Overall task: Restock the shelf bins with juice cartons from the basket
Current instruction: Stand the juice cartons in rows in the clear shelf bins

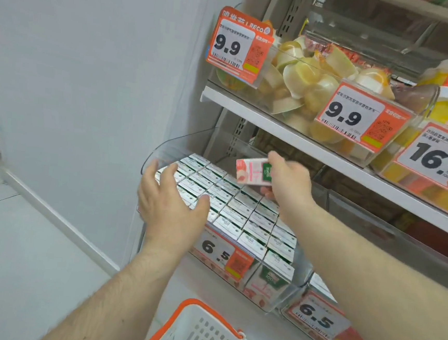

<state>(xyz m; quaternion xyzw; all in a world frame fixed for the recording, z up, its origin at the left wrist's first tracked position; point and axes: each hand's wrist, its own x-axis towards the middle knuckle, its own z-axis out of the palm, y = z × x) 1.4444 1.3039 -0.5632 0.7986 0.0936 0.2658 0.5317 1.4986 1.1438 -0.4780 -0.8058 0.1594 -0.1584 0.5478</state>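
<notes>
The right hand [287,186] pinches a pink juice carton [254,170] above the clear shelf bin [165,148], which is packed with rows of cartons [241,212]; the left hand [171,203] rests spread on those cartons, and the white basket [203,333] sits below

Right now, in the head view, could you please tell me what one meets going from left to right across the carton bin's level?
Grey wall → left hand, resting open on the packed cartons in the clear bin → pink juice carton → right hand, whose grip holds that carton.
</notes>
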